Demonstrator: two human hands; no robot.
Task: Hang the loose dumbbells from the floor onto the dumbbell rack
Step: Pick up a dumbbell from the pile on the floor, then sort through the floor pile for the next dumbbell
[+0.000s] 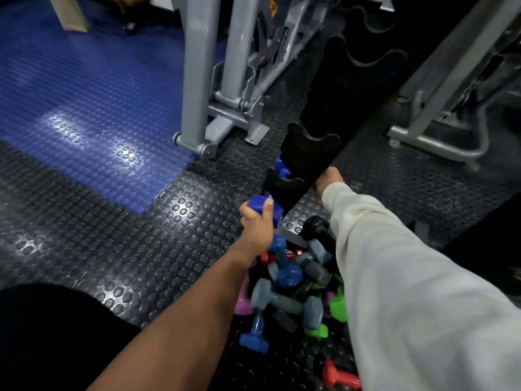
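Blue dumbbell [263, 206] beside rack cradle [283, 183]

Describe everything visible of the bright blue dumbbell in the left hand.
The bright blue dumbbell shows a blocky, faceted head with a glossy, coated-looking finish. The left hand grips it, thumb across its top, hiding the handle and the far head. It is off the floor, above the pile of loose dumbbells, right against the lowest black cradle of the dumbbell rack; contact there cannot be confirmed. Another blue dumbbell sits in a cradle just above.

Left grip [258, 218] closed, arm outstretched
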